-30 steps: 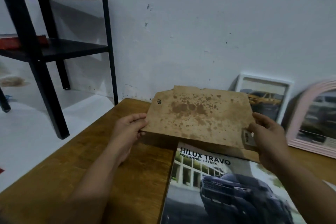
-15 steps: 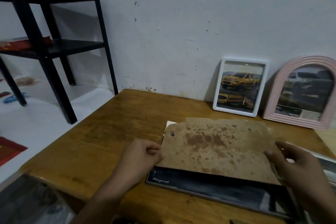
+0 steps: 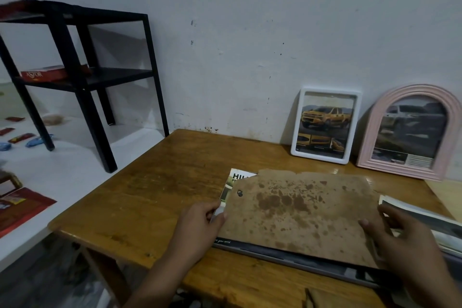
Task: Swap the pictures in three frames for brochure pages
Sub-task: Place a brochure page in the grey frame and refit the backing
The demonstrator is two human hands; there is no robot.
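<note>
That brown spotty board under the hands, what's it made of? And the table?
The brown backing board looks like pressed fibreboard or thick card: matte, darkly stained, with a ragged top edge. The table looks like varnished wood: visible grain and a slight shine.

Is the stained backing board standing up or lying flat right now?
Flat: the stained backing board lies on the brochure, both hands at its edges.

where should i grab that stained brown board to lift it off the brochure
Probably by its two short ends, one hand from each side. The stained backing board lies flat on the brochure; the left hand and right hand already sit there.
</note>
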